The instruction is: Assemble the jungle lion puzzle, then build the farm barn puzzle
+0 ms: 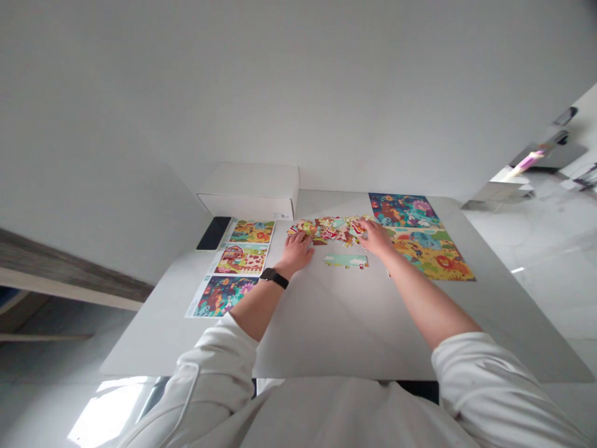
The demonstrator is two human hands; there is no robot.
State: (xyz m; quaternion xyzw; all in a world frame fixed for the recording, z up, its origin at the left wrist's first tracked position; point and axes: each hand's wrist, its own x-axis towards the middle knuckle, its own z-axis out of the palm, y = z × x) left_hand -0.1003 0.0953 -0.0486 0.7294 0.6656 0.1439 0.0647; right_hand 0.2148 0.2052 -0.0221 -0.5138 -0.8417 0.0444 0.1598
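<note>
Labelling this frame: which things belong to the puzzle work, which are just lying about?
In use: left hand and right hand on the loose puzzle pieces; joined strip near them; picture sheet; finished puzzles.
Lying about: white box; black phone.

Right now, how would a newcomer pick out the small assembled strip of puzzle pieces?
On the white table, look between the left hand and right hand, just nearer the person than the loose pile of pieces. The strip lies there alone. It is pale teal with white patches, joined, unlike the red-and-yellow jumble behind it.
</note>
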